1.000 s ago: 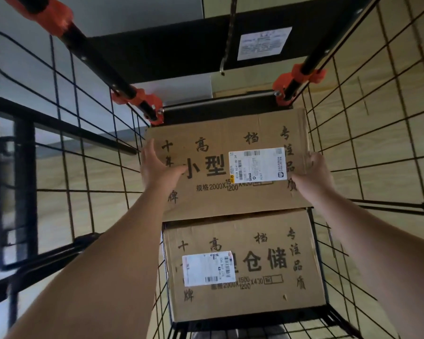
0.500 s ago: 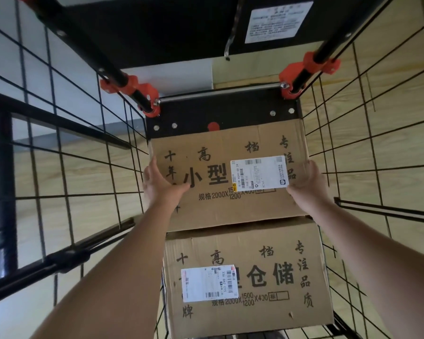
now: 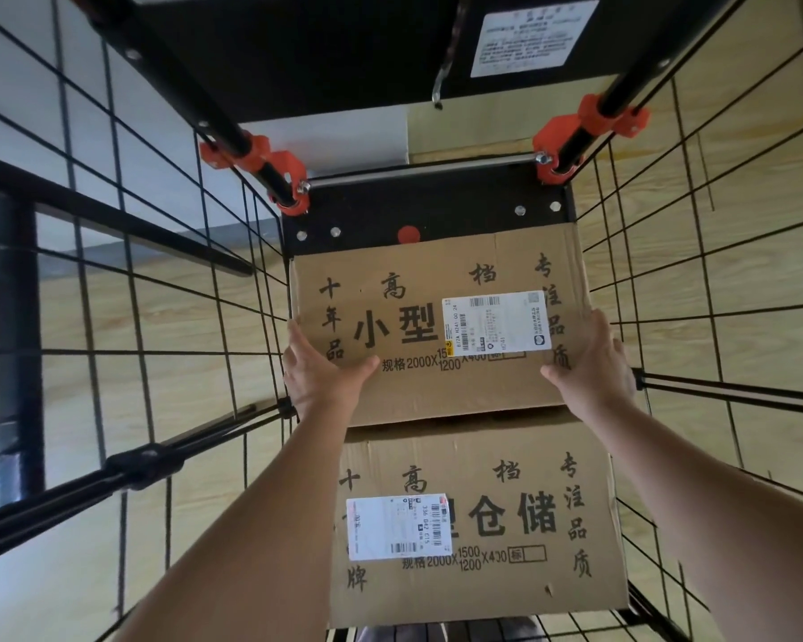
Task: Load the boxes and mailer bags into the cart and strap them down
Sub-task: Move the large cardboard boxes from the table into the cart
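Holding the far brown cardboard box (image 3: 436, 326) by its two short ends, I have my left hand (image 3: 318, 377) clasped over its near left edge and my right hand (image 3: 594, 363) clasped over its near right edge. Each thumb lies on the top face, and the fingers go along or down the side. This box lies flat inside the black wire-mesh cart (image 3: 191, 317), towards the far end. Its long axis runs left to right, from one mesh wall towards the other. Its black printed characters stand upright as I read them, so their bottoms point near, at me. A white shipping label (image 3: 494, 324) sits on the right half of the top face. The near edge of this box overlaps the far edge of the near brown cardboard box (image 3: 478, 516), which lies flat too with its wider side left to right, the same print facing the same way, and its own white label (image 3: 397, 525) on the left half. I cannot tell whether the box in my hands rests on the cart's floor. Just beyond it shows the black end panel (image 3: 460, 210) with a red round sticker (image 3: 409, 234), a silver crossbar (image 3: 418, 171) and two orange clamps (image 3: 274, 162) on black poles.
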`<move>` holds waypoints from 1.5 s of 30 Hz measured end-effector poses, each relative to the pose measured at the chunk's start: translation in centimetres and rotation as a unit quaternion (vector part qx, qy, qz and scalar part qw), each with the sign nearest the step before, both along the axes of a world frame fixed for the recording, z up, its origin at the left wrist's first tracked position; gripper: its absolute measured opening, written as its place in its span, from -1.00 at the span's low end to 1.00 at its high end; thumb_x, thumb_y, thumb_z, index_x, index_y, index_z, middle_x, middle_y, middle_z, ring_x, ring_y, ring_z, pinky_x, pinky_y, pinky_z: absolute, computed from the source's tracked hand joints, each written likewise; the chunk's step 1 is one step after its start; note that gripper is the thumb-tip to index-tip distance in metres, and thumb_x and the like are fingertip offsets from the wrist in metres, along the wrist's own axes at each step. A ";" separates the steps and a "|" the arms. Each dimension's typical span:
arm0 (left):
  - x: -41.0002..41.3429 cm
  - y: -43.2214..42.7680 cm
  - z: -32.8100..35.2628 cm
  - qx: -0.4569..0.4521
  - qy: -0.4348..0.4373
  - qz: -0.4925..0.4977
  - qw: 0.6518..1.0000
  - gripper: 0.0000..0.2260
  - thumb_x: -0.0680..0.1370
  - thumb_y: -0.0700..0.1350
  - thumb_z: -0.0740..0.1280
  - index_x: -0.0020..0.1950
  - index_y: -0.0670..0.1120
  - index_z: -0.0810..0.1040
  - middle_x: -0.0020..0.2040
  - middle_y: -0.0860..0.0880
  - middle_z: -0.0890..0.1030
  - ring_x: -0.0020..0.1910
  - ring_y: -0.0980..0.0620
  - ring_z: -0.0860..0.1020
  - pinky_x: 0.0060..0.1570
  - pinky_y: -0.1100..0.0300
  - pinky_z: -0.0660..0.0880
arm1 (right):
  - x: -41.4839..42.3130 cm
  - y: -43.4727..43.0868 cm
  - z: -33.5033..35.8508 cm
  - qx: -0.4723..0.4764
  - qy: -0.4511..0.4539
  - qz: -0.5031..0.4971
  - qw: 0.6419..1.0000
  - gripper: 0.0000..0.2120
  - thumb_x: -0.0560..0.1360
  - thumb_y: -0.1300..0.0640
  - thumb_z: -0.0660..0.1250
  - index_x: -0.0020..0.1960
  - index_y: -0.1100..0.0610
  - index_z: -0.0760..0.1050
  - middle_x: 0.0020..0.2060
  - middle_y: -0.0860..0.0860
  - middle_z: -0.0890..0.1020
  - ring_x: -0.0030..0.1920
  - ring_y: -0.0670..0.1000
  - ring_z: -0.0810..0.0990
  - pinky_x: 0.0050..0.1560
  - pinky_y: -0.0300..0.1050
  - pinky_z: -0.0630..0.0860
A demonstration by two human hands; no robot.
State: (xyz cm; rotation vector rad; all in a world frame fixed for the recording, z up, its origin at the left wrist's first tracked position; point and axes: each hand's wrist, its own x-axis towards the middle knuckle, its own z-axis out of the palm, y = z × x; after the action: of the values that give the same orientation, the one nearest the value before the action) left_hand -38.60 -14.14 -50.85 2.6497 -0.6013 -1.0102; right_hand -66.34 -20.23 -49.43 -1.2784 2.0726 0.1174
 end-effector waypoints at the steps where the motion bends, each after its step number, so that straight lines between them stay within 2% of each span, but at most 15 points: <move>1: 0.1 0.0 -0.1 -0.004 0.000 0.000 1.000 0.08 0.25 0.04 0.62 0.56 0.11 -0.04 0.41 -0.11 0.33 0.39 -0.18 0.31 0.31 -0.20 0.36 | 0.0 -0.1 0.0 -0.002 -0.002 0.005 1.000 -0.11 0.41 0.15 0.52 0.56 -0.02 0.05 0.32 0.16 0.43 0.26 0.22 0.47 0.09 0.11 0.48; 4: 0.6 0.1 -0.3 -0.007 -0.002 -0.009 1.000 0.10 0.24 0.02 0.63 0.56 0.14 -0.05 0.40 -0.10 0.33 0.38 -0.16 0.34 0.29 -0.21 0.39 | 0.1 -0.2 -0.2 0.001 -0.010 0.019 1.000 -0.07 0.41 0.16 0.51 0.58 -0.08 0.01 0.34 0.15 0.41 0.22 0.21 0.50 -0.06 -0.02 0.46; 9: 0.0 0.8 -0.7 0.035 -0.009 -0.037 0.999 0.13 0.26 0.01 0.62 0.57 0.12 -0.10 0.43 -0.14 0.28 0.41 -0.19 0.31 0.31 -0.16 0.39 | 0.2 0.8 -0.3 0.036 -0.006 0.014 0.999 -0.03 0.40 0.17 0.53 0.59 -0.06 -0.02 0.40 0.18 0.34 0.28 0.26 0.46 0.17 0.15 0.53; 11: -0.1 0.9 -0.8 0.042 -0.010 -0.040 0.998 0.13 0.27 0.01 0.62 0.58 0.12 -0.12 0.45 -0.14 0.26 0.42 -0.20 0.29 0.30 -0.15 0.38 | 0.2 1.1 -0.3 0.044 -0.007 0.018 0.999 0.00 0.40 0.16 0.53 0.60 -0.06 -0.07 0.42 0.18 0.32 0.29 0.26 0.46 0.18 0.22 0.53; 19: -0.4 1.2 -0.6 0.044 -0.009 -0.046 0.998 0.12 0.29 0.00 0.60 0.58 0.09 -0.14 0.50 -0.11 0.19 0.48 -0.16 0.22 0.35 -0.16 0.36 | 1.0 1.4 0.3 0.052 -0.009 0.009 0.999 0.08 0.38 0.12 0.55 0.61 -0.09 -0.14 0.47 0.16 0.23 0.38 0.27 0.37 0.24 0.21 0.50; 22: -0.7 0.8 0.0 0.054 -0.004 -0.048 0.997 0.10 0.30 0.01 0.59 0.58 0.07 -0.12 0.49 -0.10 0.18 0.47 -0.17 0.20 0.34 -0.20 0.37 | 1.5 1.4 0.7 0.054 -0.004 0.011 0.998 0.00 0.39 0.09 0.55 0.59 -0.03 -0.04 0.47 0.17 0.22 0.42 0.27 0.31 0.33 0.23 0.43; 27: -1.1 0.6 0.9 0.081 0.002 -0.076 0.994 -0.04 0.37 0.03 0.54 0.58 0.10 -0.02 0.53 -0.09 0.08 0.51 -0.16 0.12 0.33 -0.16 0.38 | 1.8 1.3 1.7 0.059 0.000 0.038 0.998 -0.17 0.42 0.05 0.52 0.54 0.06 0.14 0.43 0.13 0.30 0.40 0.19 0.36 0.35 0.17 0.40; 36: -2.1 1.6 3.0 0.105 0.002 -0.132 0.986 -0.15 0.44 -0.02 0.48 0.58 0.04 0.03 0.56 -0.09 0.05 0.47 -0.20 0.22 0.32 -0.13 0.39 | 3.0 2.3 3.6 0.068 -0.026 0.069 0.995 -0.24 0.47 0.06 0.47 0.54 0.09 0.18 0.45 0.09 0.31 0.42 0.16 0.34 0.34 0.08 0.38; 38: -2.4 1.6 4.0 0.110 0.005 -0.157 0.981 -0.19 0.45 -0.03 0.46 0.57 0.04 0.05 0.55 -0.08 0.10 0.46 -0.19 0.23 0.33 -0.16 0.39 | 3.4 2.4 4.6 0.075 -0.022 0.096 0.992 -0.25 0.48 0.03 0.46 0.55 0.08 0.18 0.46 0.08 0.31 0.43 0.15 0.34 0.40 0.10 0.35; 41: -2.9 1.5 6.1 0.109 0.009 -0.204 0.973 -0.28 0.48 -0.04 0.43 0.54 0.01 0.13 0.51 -0.06 0.20 0.43 -0.16 0.28 0.31 -0.16 0.40 | 4.1 2.5 6.7 0.083 -0.004 0.146 0.986 -0.33 0.51 -0.01 0.41 0.53 0.07 0.22 0.43 0.10 0.37 0.41 0.14 0.37 0.39 0.14 0.37; 45: -4.1 1.6 9.7 0.113 0.005 -0.289 0.951 -0.37 0.54 -0.07 0.35 0.55 0.00 0.15 0.53 -0.08 0.17 0.46 -0.14 0.23 0.39 -0.16 0.29 | 5.0 2.8 10.3 0.069 -0.006 0.218 0.974 -0.49 0.59 0.03 0.31 0.49 0.11 0.30 0.36 0.11 0.45 0.35 0.10 0.43 0.32 -0.02 0.44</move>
State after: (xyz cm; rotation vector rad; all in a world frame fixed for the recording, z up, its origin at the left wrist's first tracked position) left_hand -42.70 -12.53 -41.20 2.7107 -1.3918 -1.3040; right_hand -61.31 -17.38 -39.13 -1.6195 1.7094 0.4402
